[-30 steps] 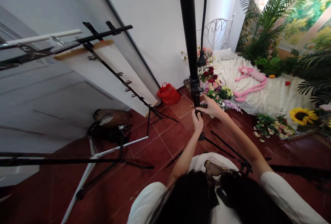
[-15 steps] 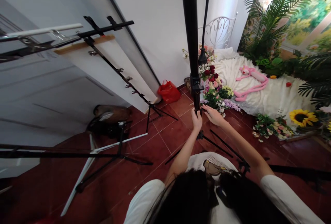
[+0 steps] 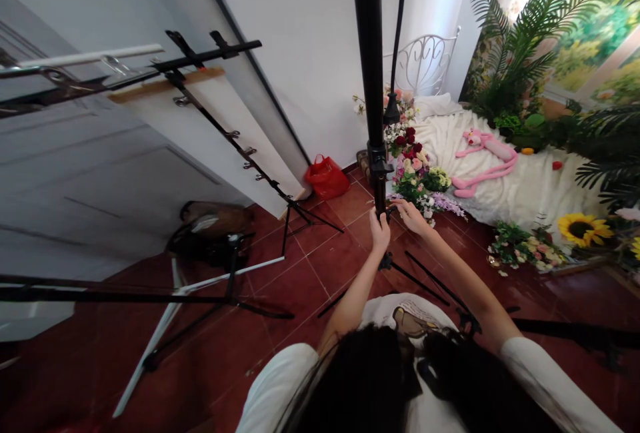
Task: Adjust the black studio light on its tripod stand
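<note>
The pole (image 3: 369,60) stood nearly upright in front of the person, running from the top edge of the view down to between the two hands, with the white wall behind its upper part. The left hand (image 3: 380,233) was wrapped around its lower part, below the collar (image 3: 379,156) — that grip was closed on the pole. The right hand (image 3: 413,216) was on the other side, its fingertips at a small dark knob (image 3: 391,212); whether that grip was pinched on the knob or only touching it, I could not tell. Beside the pole hung a black cord (image 3: 401,20), which ended in a thicker plug (image 3: 391,112) above the hands. Thin black legs (image 3: 420,281) spread over the red tiled floor (image 3: 325,270) below.

To the right, flowers (image 3: 414,161) lay along the near edge of a bed with a cream blanket (image 3: 537,190), and on the blanket lay a pink toy (image 3: 495,146) with long limbs. A sunflower (image 3: 583,228) stood near the bed's front corner, and palm fronds (image 3: 530,36) rose behind. To the left, a red bag (image 3: 327,178) sat on the floor by the wall, near a white panel (image 3: 247,130) — this leaned beside a black rail fitted with metal clips.
</note>
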Demonstrator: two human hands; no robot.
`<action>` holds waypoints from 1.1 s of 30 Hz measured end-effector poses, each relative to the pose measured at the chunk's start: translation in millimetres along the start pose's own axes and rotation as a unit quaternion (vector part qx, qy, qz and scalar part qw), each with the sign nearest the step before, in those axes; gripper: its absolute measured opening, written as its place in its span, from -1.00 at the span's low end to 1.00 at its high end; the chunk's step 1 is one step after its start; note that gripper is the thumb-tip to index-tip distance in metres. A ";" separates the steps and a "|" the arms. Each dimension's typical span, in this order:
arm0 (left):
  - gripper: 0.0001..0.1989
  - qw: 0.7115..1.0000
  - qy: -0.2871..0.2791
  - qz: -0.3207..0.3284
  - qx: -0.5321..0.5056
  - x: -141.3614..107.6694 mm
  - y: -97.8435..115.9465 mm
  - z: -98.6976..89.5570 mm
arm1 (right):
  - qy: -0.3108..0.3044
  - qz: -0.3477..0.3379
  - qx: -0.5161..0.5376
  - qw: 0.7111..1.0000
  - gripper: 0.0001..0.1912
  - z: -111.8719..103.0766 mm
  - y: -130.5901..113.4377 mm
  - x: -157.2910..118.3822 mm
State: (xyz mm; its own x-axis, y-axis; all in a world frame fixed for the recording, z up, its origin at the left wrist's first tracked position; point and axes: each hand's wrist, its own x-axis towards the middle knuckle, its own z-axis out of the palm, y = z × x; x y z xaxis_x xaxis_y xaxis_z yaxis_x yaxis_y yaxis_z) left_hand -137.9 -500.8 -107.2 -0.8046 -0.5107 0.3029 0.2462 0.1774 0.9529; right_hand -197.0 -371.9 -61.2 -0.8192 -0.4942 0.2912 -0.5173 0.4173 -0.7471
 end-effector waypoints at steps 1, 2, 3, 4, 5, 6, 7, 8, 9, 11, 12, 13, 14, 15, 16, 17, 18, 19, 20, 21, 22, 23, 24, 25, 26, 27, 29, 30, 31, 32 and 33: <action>-0.50 1.000 0.000 0.001 0.001 0.2 0.1 -0.2 | 0.005 0.011 0.008 1.000 -0.60 1.6 0.1 -0.6; -0.50 1.000 0.001 0.001 0.002 0.4 0.5 -0.4 | 0.009 0.019 0.014 1.000 -0.60 3.2 -0.5 -0.7; -0.50 1.000 0.001 0.002 0.003 0.6 1.0 -0.6 | 0.012 0.024 0.020 0.999 -0.60 4.7 -1.8 -0.4; -0.50 1.000 0.002 0.004 0.004 0.7 1.8 -0.9 | 0.014 0.026 0.025 0.999 -0.60 6.1 -3.5 0.4; -0.50 1.000 0.001 0.005 0.004 0.9 2.6 -1.2 | 0.015 0.026 0.030 0.999 -0.61 7.4 -5.4 1.6; -0.50 1.000 0.000 0.006 0.003 0.9 3.6 -1.5 | 0.016 0.027 0.036 0.999 -0.61 8.6 -7.3 3.0; -0.50 1.000 -0.002 0.007 0.002 1.0 4.5 -1.8 | 0.018 0.029 0.041 0.999 -0.62 9.8 -8.9 4.5; -0.51 1.000 -0.005 0.008 0.002 1.0 5.3 -2.1 | 0.022 0.032 0.045 0.998 -0.63 10.8 -10.2 6.0; -0.51 1.000 -0.007 0.010 0.002 1.0 6.0 -2.3 | 0.026 0.037 0.050 0.998 -0.64 11.7 -11.1 7.6; -0.50 1.000 -0.010 0.012 0.002 0.9 6.7 -2.7 | 0.035 0.045 0.064 0.996 -0.66 13.3 -11.6 10.6; -0.50 1.000 -0.010 0.012 0.003 0.9 6.6 -2.9 | 0.037 0.047 0.074 0.995 -0.66 14.2 -11.3 12.2; -0.49 1.000 -0.010 0.011 0.003 0.9 6.4 -3.0 | 0.037 0.049 0.086 0.994 -0.67 15.2 -10.8 13.9; -0.48 1.000 -0.011 0.010 0.002 0.9 6.1 -3.1 | 0.036 0.052 0.098 0.993 -0.67 16.5 -10.2 15.9; -0.48 1.000 -0.012 0.008 0.001 0.9 5.6 -3.2 | 0.035 0.059 0.108 0.992 -0.68 18.1 -9.4 18.0; -0.48 1.000 -0.013 0.007 -0.001 1.0 5.2 -3.2 | 0.036 0.071 0.114 0.990 -0.68 19.8 -8.6 20.4; -0.48 1.000 -0.013 0.007 -0.003 1.0 4.8 -3.1 | 0.040 0.086 0.114 0.989 -0.69 21.6 -7.8 23.2; -0.48 1.000 -0.014 0.007 -0.004 1.1 4.5 -3.1 | 0.046 0.104 0.109 0.988 -0.69 23.4 -7.0 26.2; -0.49 1.000 -0.014 0.007 -0.006 1.2 4.3 -3.0 | 0.053 0.122 0.098 0.986 -0.71 24.9 -6.3 29.7; -0.49 1.000 -0.013 0.007 -0.008 1.2 4.2 -2.8 | 0.058 0.140 0.083 0.985 -0.74 26.1 -5.7 33.7; -0.49 1.000 -0.012 0.008 -0.011 1.3 4.2 -2.7 | 0.060 0.157 0.066 0.983 -0.77 26.6 -5.3 37.9; -0.49 1.000 -0.011 0.008 -0.013 1.3 4.3 -2.6 | 0.057 0.176 0.048 0.982 -0.83 26.6 -4.9 42.3; -0.50 1.000 -0.011 0.010 -0.015 1.3 4.5 -2.6 | 0.048 0.195 0.030 0.979 -0.88 26.1 -4.7 46.7; -0.51 1.000 -0.011 0.014 -0.015 1.4 4.7 -2.6 | 0.031 0.213 0.017 0.976 -0.93 25.0 -4.7 50.6; -0.53 1.000 -0.010 0.018 -0.014 1.4 4.8 -2.6 | 0.013 0.229 0.010 0.973 -0.92 23.7 -4.7 53.8; -0.54 1.000 -0.010 0.022 -0.012 1.5 4.9 -2.7 | -0.003 0.240 0.012 0.971 -0.89 22.3 -4.9 55.9; -0.55 1.000 -0.009 0.027 -0.009 1.6 4.8 -2.8 | -0.013 0.246 0.025 0.969 -0.86 21.1 -5.2 56.7; -0.56 0.999 -0.009 0.033 -0.004 1.8 4.1 -3.0 | -0.019 0.258 0.081 0.963 -0.85 20.1 -6.3 54.4; -0.57 0.999 -0.010 0.034 -0.002 1.9 3.7 -3.1 | -0.014 0.276 0.122 0.953 -0.84 20.4 -7.0 51.5; -0.57 0.999 -0.012 0.035 0.001 2.0 3.1 -3.2 | -0.008 0.299 0.165 0.940 -0.84 21.2 -7.9 47.8; -0.57 0.999 -0.013 0.036 0.003 2.1 2.7 -3.3 | -0.004 0.324 0.203 0.924 -0.83 22.4 -8.8 43.7; -0.57 0.999 -0.014 0.035 0.005 2.1 2.2 -3.4 | -0.001 0.346 0.232 0.909 -0.82 23.7 -9.8 39.4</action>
State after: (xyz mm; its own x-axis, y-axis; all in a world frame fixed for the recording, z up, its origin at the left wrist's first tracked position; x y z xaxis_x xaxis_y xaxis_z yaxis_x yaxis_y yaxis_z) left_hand -137.2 -504.3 -104.3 -0.7997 -0.4736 0.3690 0.2973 0.2215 0.9287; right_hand -218.3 -413.6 -56.7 -0.9084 -0.2367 -0.3447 0.2820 0.2619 -0.9230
